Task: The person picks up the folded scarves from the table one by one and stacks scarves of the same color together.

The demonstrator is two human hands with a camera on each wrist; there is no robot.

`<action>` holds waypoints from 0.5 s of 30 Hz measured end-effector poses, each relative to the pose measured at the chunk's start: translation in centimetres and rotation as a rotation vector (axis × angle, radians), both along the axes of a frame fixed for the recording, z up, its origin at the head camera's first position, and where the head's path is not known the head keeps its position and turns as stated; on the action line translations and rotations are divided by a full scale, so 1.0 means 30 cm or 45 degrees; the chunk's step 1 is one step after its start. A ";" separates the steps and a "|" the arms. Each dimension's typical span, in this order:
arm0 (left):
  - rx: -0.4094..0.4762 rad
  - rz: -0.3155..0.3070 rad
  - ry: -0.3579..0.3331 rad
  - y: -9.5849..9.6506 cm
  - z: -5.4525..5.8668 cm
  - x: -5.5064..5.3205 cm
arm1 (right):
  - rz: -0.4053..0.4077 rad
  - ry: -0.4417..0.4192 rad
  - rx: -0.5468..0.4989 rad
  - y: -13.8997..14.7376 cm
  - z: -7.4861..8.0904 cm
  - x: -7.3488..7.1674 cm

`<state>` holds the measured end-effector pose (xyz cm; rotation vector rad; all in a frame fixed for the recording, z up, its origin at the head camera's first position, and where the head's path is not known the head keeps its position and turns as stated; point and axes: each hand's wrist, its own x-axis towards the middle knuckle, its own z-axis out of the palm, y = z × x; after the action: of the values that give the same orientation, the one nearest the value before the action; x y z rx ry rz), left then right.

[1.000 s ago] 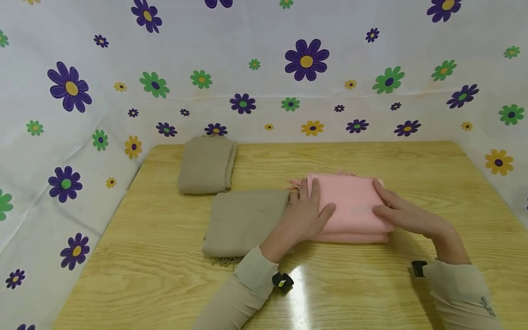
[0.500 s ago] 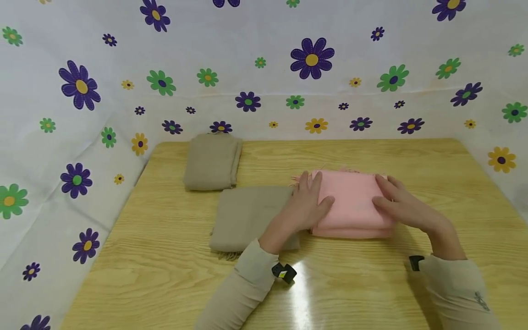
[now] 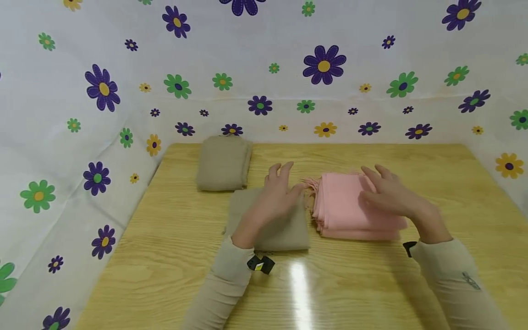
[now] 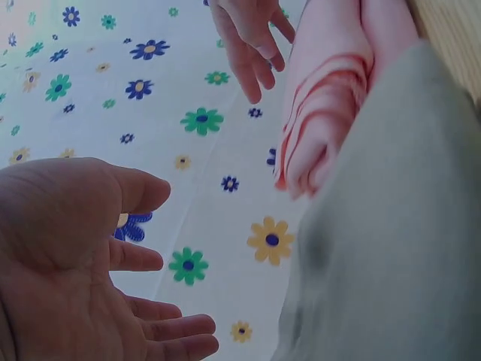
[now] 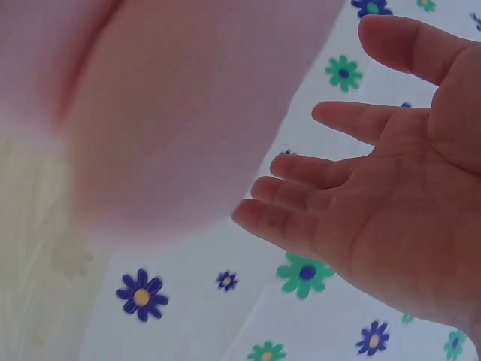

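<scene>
A folded pink scarf (image 3: 342, 206) with fringe lies right of the middle of the table; its layered folds show in the left wrist view. Beside it on the left is a folded grey-beige scarf (image 3: 288, 233), partly covered in the head view by my left hand (image 3: 272, 197). That hand is raised above it, fingers spread, holding nothing. My right hand (image 3: 389, 195) hovers over the right part of the pink scarf, fingers extended and apart. In the right wrist view its palm (image 5: 391, 203) faces the blurred pink cloth (image 5: 188, 113), with nothing held.
Another folded grey-beige cloth (image 3: 222, 165) sits at the back left of the wooden table (image 3: 165, 256). A white flowered curtain (image 3: 247, 55) hangs behind the table and along both sides. Light glares off the table's front middle.
Both hands have let go of the pink scarf. The left hand has moved left, over the nearer grey-beige scarf, uncovering the pink scarf's left edge. The head view has shifted slightly.
</scene>
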<state>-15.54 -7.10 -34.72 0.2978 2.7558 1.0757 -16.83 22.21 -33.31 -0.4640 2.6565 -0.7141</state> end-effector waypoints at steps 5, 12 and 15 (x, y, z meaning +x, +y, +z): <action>0.016 0.071 -0.001 -0.078 0.017 -0.010 | 0.032 0.062 -0.135 -0.102 0.033 -0.021; 0.020 0.127 0.039 -0.170 0.015 -0.021 | 0.028 0.066 -0.326 -0.254 0.046 -0.040; 0.012 0.152 0.043 -0.213 0.016 -0.031 | 0.062 0.047 -0.340 -0.327 0.040 -0.053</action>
<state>-16.47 -13.49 -34.24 0.1554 2.8313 1.1213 -18.42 12.39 -32.12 -0.6150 2.5836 -1.0611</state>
